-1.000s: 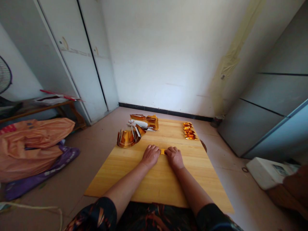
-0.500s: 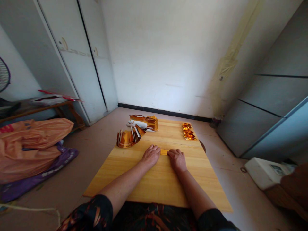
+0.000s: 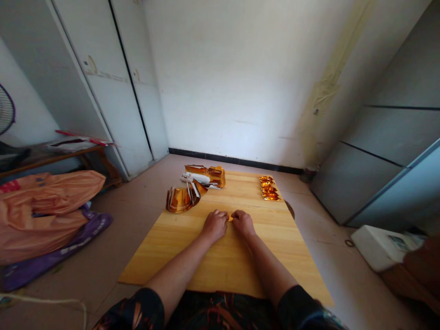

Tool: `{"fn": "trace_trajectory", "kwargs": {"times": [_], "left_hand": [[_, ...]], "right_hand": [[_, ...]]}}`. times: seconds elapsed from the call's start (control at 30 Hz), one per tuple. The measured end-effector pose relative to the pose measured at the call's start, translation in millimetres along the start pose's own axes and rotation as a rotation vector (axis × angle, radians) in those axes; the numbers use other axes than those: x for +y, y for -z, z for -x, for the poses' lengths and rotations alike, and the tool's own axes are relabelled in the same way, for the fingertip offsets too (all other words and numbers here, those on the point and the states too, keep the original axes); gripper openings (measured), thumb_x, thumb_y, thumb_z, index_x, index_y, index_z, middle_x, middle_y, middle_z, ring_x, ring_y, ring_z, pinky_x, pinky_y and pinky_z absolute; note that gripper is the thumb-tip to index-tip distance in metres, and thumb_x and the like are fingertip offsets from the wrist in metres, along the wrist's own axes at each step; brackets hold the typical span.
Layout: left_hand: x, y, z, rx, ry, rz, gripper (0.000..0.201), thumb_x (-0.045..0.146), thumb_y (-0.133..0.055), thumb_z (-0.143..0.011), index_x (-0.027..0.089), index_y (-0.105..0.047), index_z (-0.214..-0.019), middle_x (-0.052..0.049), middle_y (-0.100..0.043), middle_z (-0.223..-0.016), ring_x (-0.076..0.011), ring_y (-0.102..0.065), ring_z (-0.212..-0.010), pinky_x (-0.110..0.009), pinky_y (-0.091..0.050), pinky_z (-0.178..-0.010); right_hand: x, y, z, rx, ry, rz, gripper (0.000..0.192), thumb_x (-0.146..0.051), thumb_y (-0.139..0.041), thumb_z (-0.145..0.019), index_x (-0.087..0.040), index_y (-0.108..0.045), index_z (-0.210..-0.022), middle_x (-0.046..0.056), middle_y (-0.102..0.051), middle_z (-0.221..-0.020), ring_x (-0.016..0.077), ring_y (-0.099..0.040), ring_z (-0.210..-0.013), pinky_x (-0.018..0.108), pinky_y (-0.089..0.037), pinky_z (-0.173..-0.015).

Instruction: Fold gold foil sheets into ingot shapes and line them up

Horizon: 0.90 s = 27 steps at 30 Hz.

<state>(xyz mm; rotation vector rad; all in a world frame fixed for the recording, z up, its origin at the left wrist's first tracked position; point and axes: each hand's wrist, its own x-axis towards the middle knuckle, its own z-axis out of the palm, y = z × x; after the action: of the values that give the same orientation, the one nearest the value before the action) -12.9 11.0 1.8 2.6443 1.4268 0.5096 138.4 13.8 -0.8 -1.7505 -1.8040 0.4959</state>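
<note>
Your hands are down at mid-frame on the board (image 3: 192, 256). Left hand (image 3: 213, 224) and right hand (image 3: 243, 223) sit knuckles up, almost touching, fingers curled down over a small gold slip (image 3: 229, 218). Only a sliver of it shows in the gap between them, flat on the wood; whether you're pinching it or just pressing it, I can't tell. Above and left of your left hand, a curled gold foil stack (image 3: 182, 198). Further up, a foil bundle (image 3: 205, 176). Toward the upper right of the board, a row of folded gold pieces (image 3: 268, 187). Orange bag (image 3: 48, 206) on the floor at far left.
</note>
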Motion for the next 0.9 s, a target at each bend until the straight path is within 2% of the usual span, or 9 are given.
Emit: {"fn": "trace_trajectory", "kwargs": {"times": [0.17, 0.27, 0.4, 0.53, 0.63, 0.77, 0.9], "left_hand": [[1, 2.8, 0, 0.03, 0.171, 0.044, 0.029, 0.032, -0.044, -0.091, 0.027, -0.072, -0.095, -0.004, -0.065, -0.114, -0.0209, -0.052, -0.102, -0.036, -0.04, -0.086], [1, 3.4, 0, 0.044, 0.294, 0.026, 0.027, 0.041, -0.047, -0.089, 0.033, -0.072, -0.094, -0.003, -0.058, -0.126, -0.0244, -0.048, -0.11, -0.041, -0.038, -0.088], [-2, 0.6, -1, 0.05, 0.409, 0.005, 0.022, 0.043, -0.055, -0.085, 0.038, -0.07, -0.1, -0.003, -0.051, -0.134, -0.0273, -0.045, -0.115, -0.046, -0.034, -0.092], [-4, -2.1, -2, 0.057, 0.427, -0.013, 0.022, 0.043, -0.058, -0.082, 0.039, -0.069, -0.101, -0.002, -0.051, -0.132, -0.0271, -0.044, -0.115, -0.048, -0.031, -0.096], [-5, -2.8, -3, 0.056, 0.435, -0.012, 0.021, 0.044, -0.058, -0.082, 0.04, -0.069, -0.1, -0.001, -0.052, -0.132, -0.0268, -0.044, -0.116, -0.049, -0.03, -0.097], [-6, -2.7, -2, 0.044, 0.43, -0.002, 0.022, 0.04, -0.056, -0.083, 0.041, -0.068, -0.102, -0.001, -0.051, -0.134, -0.0269, -0.043, -0.118, -0.05, -0.03, -0.098], [-6, -0.4, 0, 0.018, 0.428, 0.02, 0.025, 0.036, -0.051, -0.086, 0.044, -0.066, -0.105, 0.0, -0.049, -0.136, -0.0265, -0.041, -0.122, -0.051, -0.028, -0.101]], "right_hand": [[-7, 8, 0, -0.085, -0.071, 0.214, 0.02, -0.01, -0.049, -0.078, -0.018, -0.067, -0.082, 0.006, -0.068, -0.091, 0.0139, -0.06, -0.082, 0.02, -0.039, -0.068], [-10, 16, -1, -0.119, -0.08, 0.286, 0.02, -0.013, -0.048, -0.08, -0.02, -0.067, -0.083, 0.006, -0.068, -0.093, 0.0144, -0.061, -0.082, 0.02, -0.038, -0.067], [-17, 19, -2, -0.154, -0.135, 0.323, 0.014, -0.021, -0.052, -0.08, -0.02, -0.065, -0.085, 0.006, -0.068, -0.093, 0.0163, -0.062, -0.084, 0.022, -0.039, -0.066], [-26, 18, 0, -0.169, -0.176, 0.341, 0.025, -0.042, -0.059, -0.077, -0.02, -0.063, -0.089, 0.008, -0.065, -0.098, 0.0199, -0.063, -0.087, 0.026, -0.042, -0.067], [-32, 17, 3, -0.157, -0.197, 0.366, 0.036, -0.048, -0.061, -0.076, -0.018, -0.061, -0.095, 0.011, -0.064, -0.102, 0.0216, -0.064, -0.088, 0.028, -0.044, -0.068], [-35, 16, 2, -0.155, -0.229, 0.376, 0.037, -0.047, -0.064, -0.075, -0.018, -0.061, -0.097, 0.011, -0.064, -0.103, 0.0217, -0.064, -0.091, 0.028, -0.045, -0.069], [-30, 19, -1, -0.172, -0.257, 0.313, 0.026, -0.037, -0.067, -0.071, -0.019, -0.062, -0.089, 0.009, -0.066, -0.098, 0.02, -0.064, -0.088, 0.025, -0.043, -0.066]]}}
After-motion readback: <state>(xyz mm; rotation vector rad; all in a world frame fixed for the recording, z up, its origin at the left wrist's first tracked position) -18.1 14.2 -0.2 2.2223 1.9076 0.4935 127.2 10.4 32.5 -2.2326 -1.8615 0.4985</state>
